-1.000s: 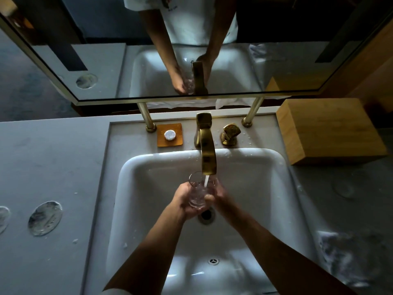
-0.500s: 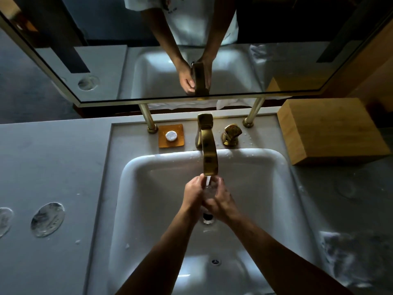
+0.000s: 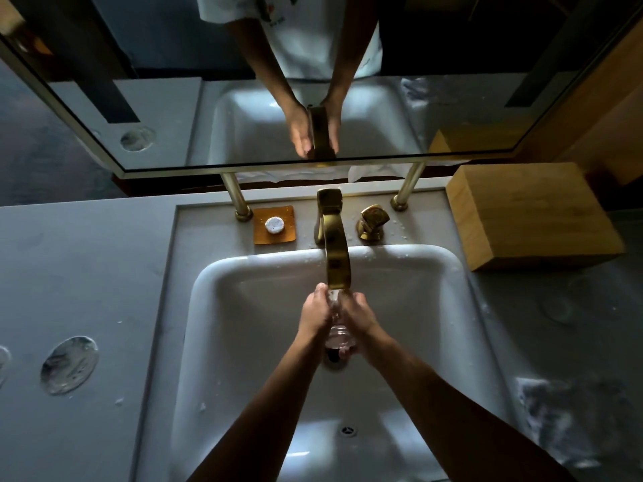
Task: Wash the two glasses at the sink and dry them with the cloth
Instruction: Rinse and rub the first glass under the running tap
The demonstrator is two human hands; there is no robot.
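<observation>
A clear glass (image 3: 339,337) lies tilted between my two hands over the white sink (image 3: 243,307), its base towards me and its mouth up under the brass faucet (image 3: 335,259). My left hand (image 3: 313,313) grips its left side and my right hand (image 3: 362,316) grips its right side, fingers wrapped over the upper part. A thin stream of water runs from the spout onto the glass. A pale crumpled cloth (image 3: 553,415) lies on the counter at the right. I cannot make out a second glass.
A brass tap handle (image 3: 372,222) stands right of the faucet, and an orange dish with a round soap (image 3: 275,225) left of it. A wooden box (image 3: 532,217) sits at the back right. A round glassy disc (image 3: 69,365) lies on the left counter. The mirror (image 3: 139,99) hangs above.
The glass stood upright in my left hand under the stream a second ago. Both hands have closed around it and tipped it, base towards me.
</observation>
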